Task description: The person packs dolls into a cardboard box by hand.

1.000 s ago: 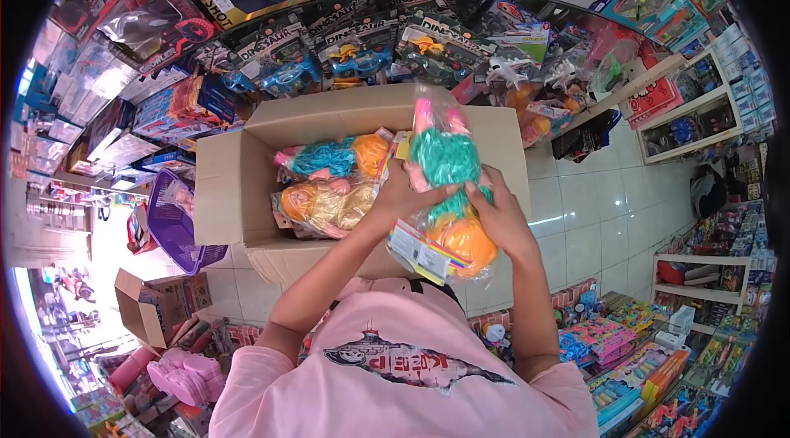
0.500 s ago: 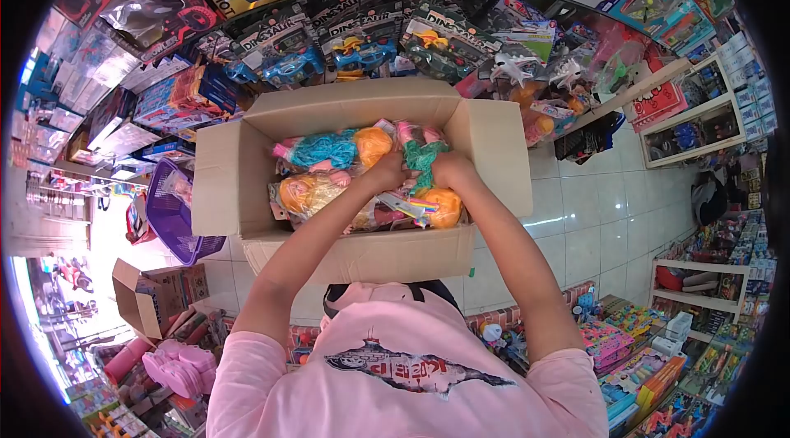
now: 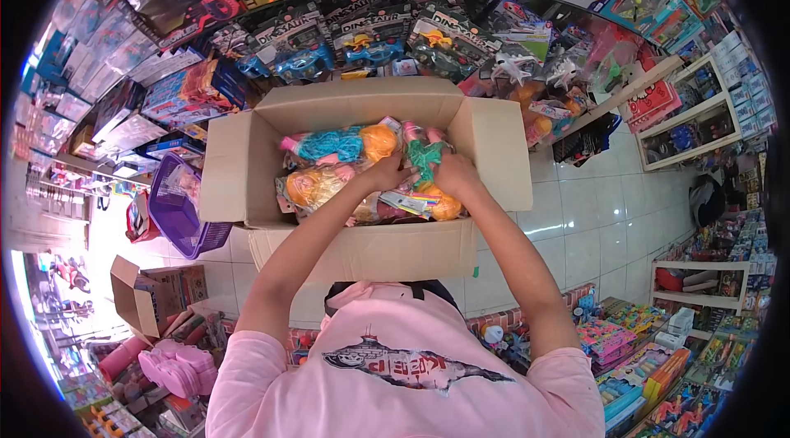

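Observation:
An open cardboard box (image 3: 362, 253) stands before me with several bagged dolls inside. My left hand (image 3: 387, 174) and my right hand (image 3: 455, 174) are on either side of a bagged doll in green (image 3: 423, 156), at the right of the box. Their fingers curl in at its edges and are partly hidden by the plastic. Orange hair shows at its lower end, below my right hand. Left of my hands lie a bagged doll in turquoise (image 3: 327, 144) and a bagged doll in gold (image 3: 329, 189). A rainbow-striped card (image 3: 418, 204) shows beneath my wrists.
Dinosaur toy packs (image 3: 374, 39) hang behind the box. A purple basket (image 3: 177, 212) stands at its left, with a small open carton (image 3: 136, 298) farther down. Tiled floor (image 3: 576, 199) runs to the right, beside shelves (image 3: 699, 286) of toys.
The view has shifted slightly, moving the box a little rightward in the frame. My left fingers look more spread beside the green doll; both hands stay at it.

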